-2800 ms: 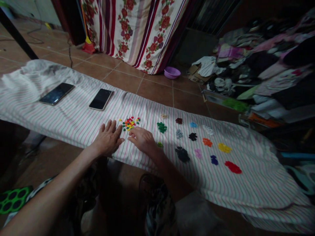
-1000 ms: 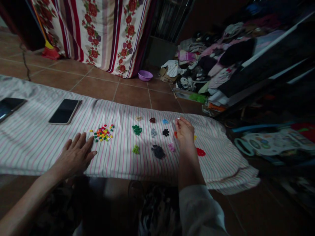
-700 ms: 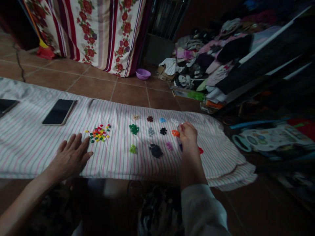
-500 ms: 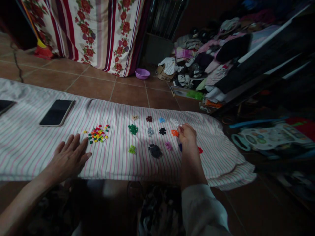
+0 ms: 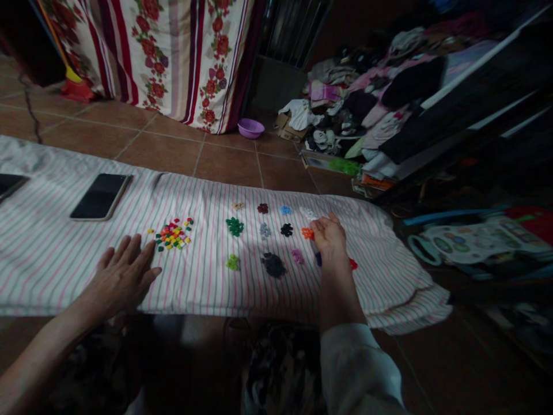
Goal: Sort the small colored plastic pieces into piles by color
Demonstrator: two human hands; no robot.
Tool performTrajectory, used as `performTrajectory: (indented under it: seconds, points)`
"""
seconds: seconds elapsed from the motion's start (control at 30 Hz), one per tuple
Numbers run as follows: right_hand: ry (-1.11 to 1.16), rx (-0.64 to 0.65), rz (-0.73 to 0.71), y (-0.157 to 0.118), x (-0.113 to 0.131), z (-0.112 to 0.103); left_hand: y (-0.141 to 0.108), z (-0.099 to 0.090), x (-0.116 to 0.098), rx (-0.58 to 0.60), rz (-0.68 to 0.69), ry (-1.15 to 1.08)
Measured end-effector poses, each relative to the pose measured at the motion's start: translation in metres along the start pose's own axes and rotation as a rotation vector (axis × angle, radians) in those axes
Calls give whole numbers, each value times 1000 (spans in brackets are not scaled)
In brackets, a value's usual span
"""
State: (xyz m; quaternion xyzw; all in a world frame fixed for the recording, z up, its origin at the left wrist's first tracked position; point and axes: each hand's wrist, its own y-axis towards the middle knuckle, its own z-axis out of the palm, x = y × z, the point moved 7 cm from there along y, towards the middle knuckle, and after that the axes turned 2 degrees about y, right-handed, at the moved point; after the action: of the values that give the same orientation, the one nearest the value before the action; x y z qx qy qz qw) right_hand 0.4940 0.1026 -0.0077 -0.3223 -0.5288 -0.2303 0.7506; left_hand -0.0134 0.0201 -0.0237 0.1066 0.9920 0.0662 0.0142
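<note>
My left hand (image 5: pixel 123 274) lies flat on the striped cloth (image 5: pixel 194 288), fingers spread, just left of a mixed heap of small coloured pieces (image 5: pixel 173 235). Farther right, my right hand (image 5: pixel 330 235) has its thumb and fingertips together beside the white pile (image 5: pixel 307 213) and the orange pile (image 5: pixel 307 233); anything between them is too small to make out. Its wrist partly covers a dark blue pile (image 5: pixel 318 259) and a red pile (image 5: pixel 353 264). Nearby lie sorted piles: black (image 5: pixel 286 230), grey (image 5: pixel 265 231), light blue (image 5: pixel 286 210), pink-purple (image 5: pixel 297 256), dark grey (image 5: pixel 273 265).
More piles, dark green (image 5: pixel 234 226), lime green (image 5: pixel 233 262), tan (image 5: pixel 237 205) and brown (image 5: pixel 262 208), sit mid-cloth. A phone (image 5: pixel 101 197) lies at the left. Beyond are a purple basin (image 5: pixel 250 128), a curtain (image 5: pixel 173 57) and heaped clothes (image 5: pixel 358 104).
My right hand has turned slightly, its fingers a little raised beside the white and orange piles. My left hand keeps its place.
</note>
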Motion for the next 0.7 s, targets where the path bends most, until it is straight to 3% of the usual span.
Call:
performTrajectory:
  seconds: [0.17,0.53,0.7]
  points:
    - [62,-23,2,3,-2,-4,0,-2,-1,-28,0,-22]
    - [-27,-44,-9,9,0,-12,0,-3,-1,-8,21,1]
    - [-177,-46,-141,9,5,-11,0,-4,-3,-11,21,17]
